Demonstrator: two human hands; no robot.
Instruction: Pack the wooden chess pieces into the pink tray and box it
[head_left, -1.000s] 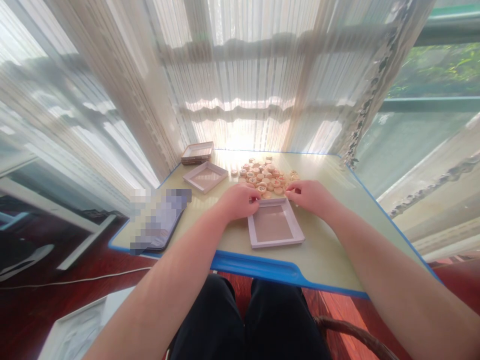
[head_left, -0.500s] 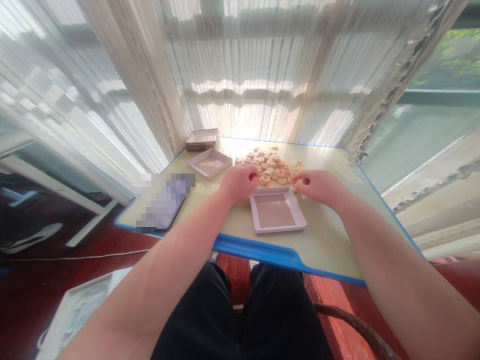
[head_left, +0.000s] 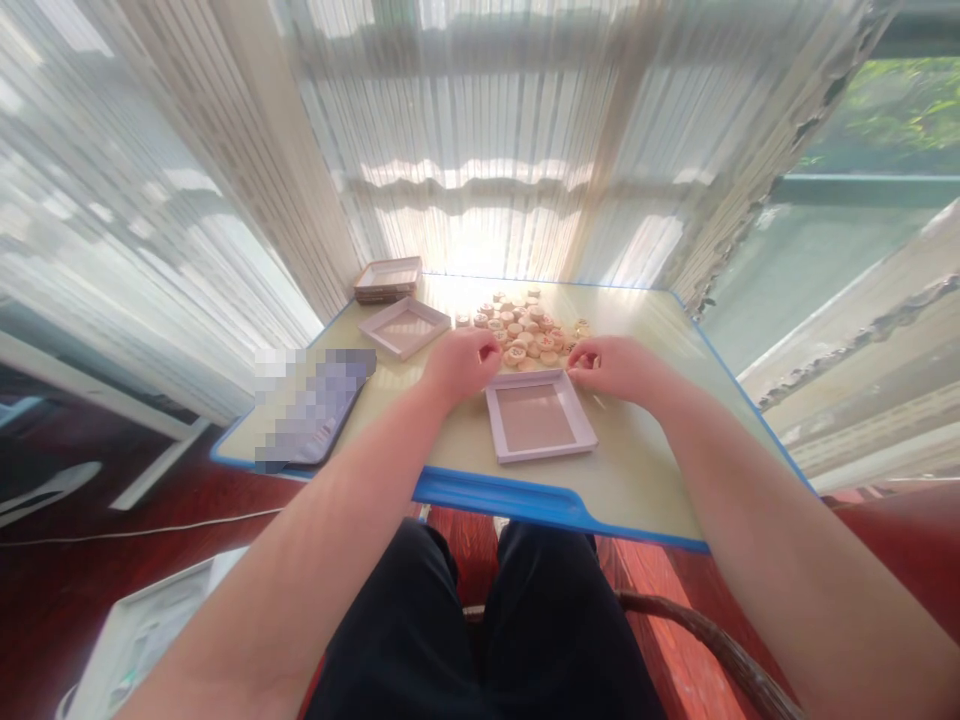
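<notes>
A heap of round wooden xiangqi pieces (head_left: 529, 325), some with red characters, lies spread on the small table. In front of the heap sits a shallow square box tray (head_left: 538, 415) with pale walls and a brown bottom. My left hand (head_left: 461, 365) is closed with fingers curled at the heap's near left side, close to the tray's back left corner. My right hand (head_left: 619, 368) is closed in a pinch beside the tray's back right corner, at the heap's right edge. What either set of fingertips holds, if anything, is hidden.
Another shallow tray (head_left: 405, 327) rests behind my left hand, with a stack of flat boxes (head_left: 388, 279) at the back left corner. A phone (head_left: 330, 405), partly blurred out, lies at the left. A blue rim (head_left: 502, 497) edges the table; curtains (head_left: 465, 130) hang behind.
The view has swung slightly, so everything sits a little further left. My right fingers have dipped slightly towards the tray's corner. Heap and trays look the same.
</notes>
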